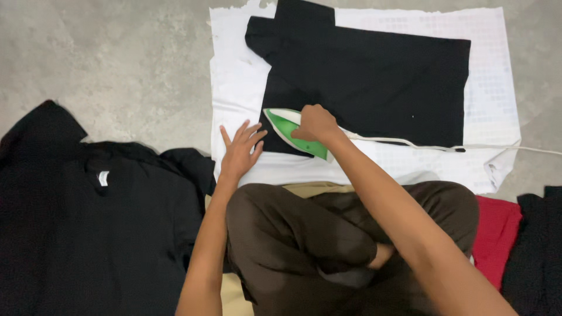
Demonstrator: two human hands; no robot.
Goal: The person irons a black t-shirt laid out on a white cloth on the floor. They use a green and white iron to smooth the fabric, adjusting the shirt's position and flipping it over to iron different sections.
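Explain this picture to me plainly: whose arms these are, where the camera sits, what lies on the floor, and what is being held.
There is no machine here. The one picture comes from a camera worn on a person's head, looking down at their own arms and crossed legs. The right hand grips a green and white iron resting on a black shirt. The shirt lies flat on a white cloth spread over the grey floor. The left hand lies open, fingers spread, on the cloth beside the shirt. A pile of black clothes sits to the left, a red cloth to the right.
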